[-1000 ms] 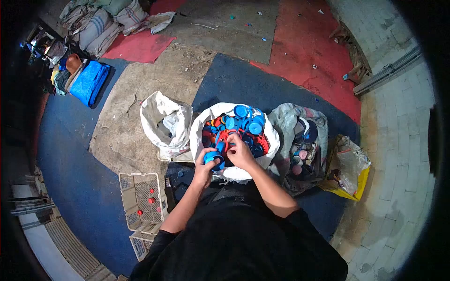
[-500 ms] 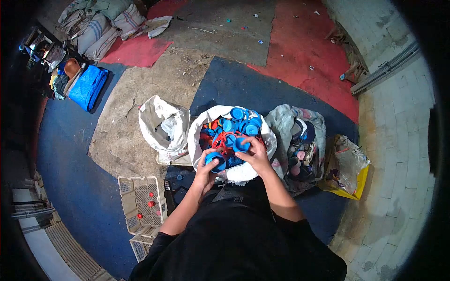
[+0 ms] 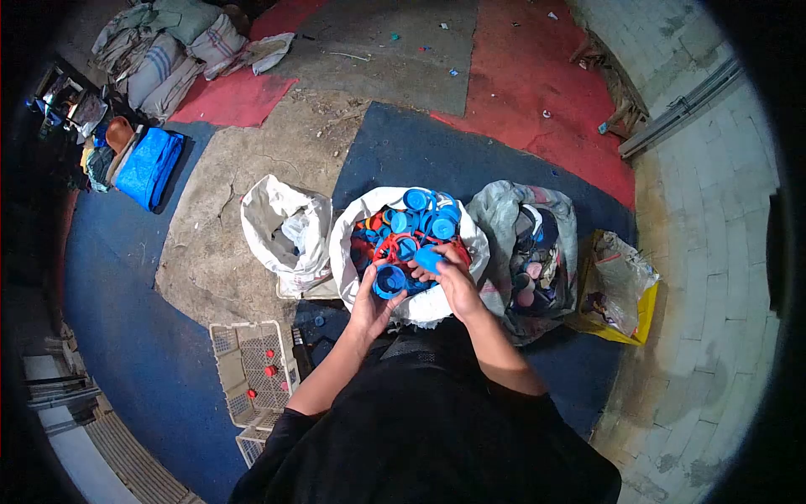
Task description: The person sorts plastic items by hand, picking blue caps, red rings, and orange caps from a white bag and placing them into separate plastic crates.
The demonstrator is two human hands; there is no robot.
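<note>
My left hand [image 3: 371, 304] is closed round a round blue plastic cap [image 3: 390, 281], its hollow side facing up. In my right hand [image 3: 456, 286] a second blue cap [image 3: 429, 259] is gripped between thumb and fingers, its closed side turned up. Both hands are over the near part of a white woven sack [image 3: 342, 244] with a rolled rim. Blue caps [image 3: 443, 228] and red plastic pieces [image 3: 395, 246] fill that sack. The fingertips of my right hand are partly hidden behind the cap.
Left of the sack stands another white sack [image 3: 267, 245] with pale plastic inside. A grey sack [image 3: 491, 206] of mixed caps and a yellow bag [image 3: 645, 315] are on the right. A cream crate [image 3: 222, 344] holding several red caps lies at lower left.
My right hand has turned its blue cap over, from hollow side showing to closed side up. The left hand's cap has tilted to face more upward. The whole view has shifted slightly.
</note>
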